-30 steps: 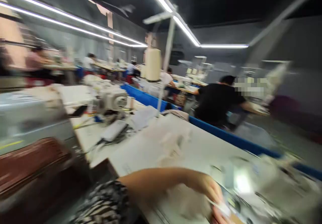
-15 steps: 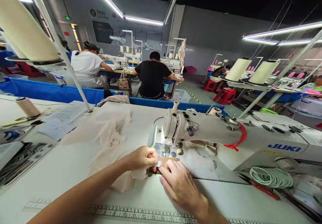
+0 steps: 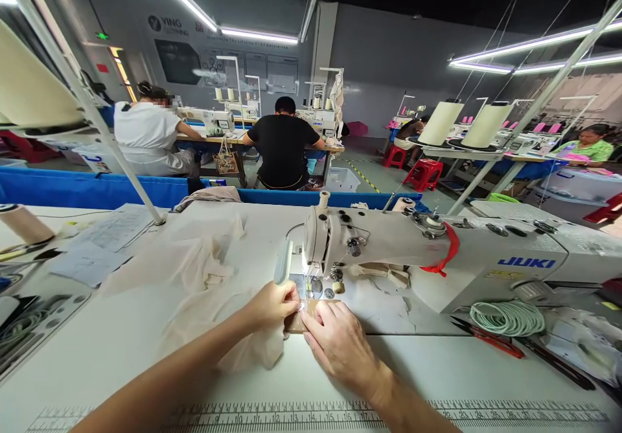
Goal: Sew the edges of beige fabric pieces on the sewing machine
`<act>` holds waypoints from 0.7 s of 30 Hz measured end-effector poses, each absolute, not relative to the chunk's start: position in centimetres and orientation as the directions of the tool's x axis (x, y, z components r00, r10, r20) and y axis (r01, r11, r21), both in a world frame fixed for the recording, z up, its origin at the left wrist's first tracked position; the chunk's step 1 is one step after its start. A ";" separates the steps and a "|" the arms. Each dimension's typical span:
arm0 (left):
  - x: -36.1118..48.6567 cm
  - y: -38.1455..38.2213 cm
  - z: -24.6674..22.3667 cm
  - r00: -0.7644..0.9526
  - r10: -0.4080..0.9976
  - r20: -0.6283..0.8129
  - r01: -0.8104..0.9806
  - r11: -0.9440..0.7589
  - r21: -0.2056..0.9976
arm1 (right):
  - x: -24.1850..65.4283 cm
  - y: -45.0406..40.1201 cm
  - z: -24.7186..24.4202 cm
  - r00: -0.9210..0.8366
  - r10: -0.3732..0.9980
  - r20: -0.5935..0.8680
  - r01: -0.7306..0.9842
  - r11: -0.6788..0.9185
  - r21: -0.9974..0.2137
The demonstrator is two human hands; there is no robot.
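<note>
My left hand [image 3: 276,304] is closed in a pinch just left of the needle area of a JUKI sewing machine [image 3: 369,235]. A small white piece [image 3: 302,306] shows at its fingertips, mostly covered now. My right hand [image 3: 344,345] lies palm down with fingers slightly bent and thumb apart, resting on a flat brown piece [image 3: 294,324]. Its index fingertip is close to my left fingertips. Thin sheer beige fabric [image 3: 257,352] spreads under and left of my left forearm. I cannot tell whether the white piece is joined to the fabric.
A printed ruler [image 3: 272,417] runs along the table's front edge. To the right lie red-handled scissors [image 3: 498,342] and a coil of pale green cord [image 3: 508,318]. Papers [image 3: 90,261] and a thread cone [image 3: 24,224] are at the left. Co-workers sit beyond a blue cloth trough [image 3: 92,187].
The view has turned slightly right. My left fingertips have moved closer to the needle area, and less of the white piece shows. My right hand stays on the brown piece.
</note>
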State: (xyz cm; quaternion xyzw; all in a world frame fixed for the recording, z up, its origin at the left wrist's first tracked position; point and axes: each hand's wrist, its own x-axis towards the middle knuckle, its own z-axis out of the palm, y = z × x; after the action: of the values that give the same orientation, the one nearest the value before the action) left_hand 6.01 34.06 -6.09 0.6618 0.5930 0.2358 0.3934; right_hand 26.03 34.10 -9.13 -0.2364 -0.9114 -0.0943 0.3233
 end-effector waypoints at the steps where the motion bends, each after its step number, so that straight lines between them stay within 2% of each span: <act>1: 6.0 34.1 -6.2 0.184 0.972 -0.149 0.605 0.007 0.797 | 26.0 34.1 -9.2 -0.680 0.368 0.634 0.492 0.871 0.022; 6: 6.2 34.6 -6.9 0.123 0.985 -0.118 0.638 0.013 0.770 | 26.1 34.1 -9.1 -0.682 0.362 0.635 0.490 0.871 0.030; 12: 6.7 34.7 -6.8 0.027 0.984 -0.173 0.674 0.110 0.731 | 26.4 34.1 -8.5 -0.664 0.382 0.643 0.490 0.872 -0.013; 21: 6.5 35.1 -7.3 0.009 0.986 -0.169 0.676 0.118 0.727 | 26.6 34.0 -8.9 -0.663 0.465 0.586 0.537 0.841 -0.060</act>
State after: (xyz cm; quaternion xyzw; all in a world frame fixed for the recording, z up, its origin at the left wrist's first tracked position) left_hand 6.47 35.11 -7.33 0.6237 0.6661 0.2274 0.3399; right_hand 26.58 34.01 -8.86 -0.2753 -0.9100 -0.0591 0.3042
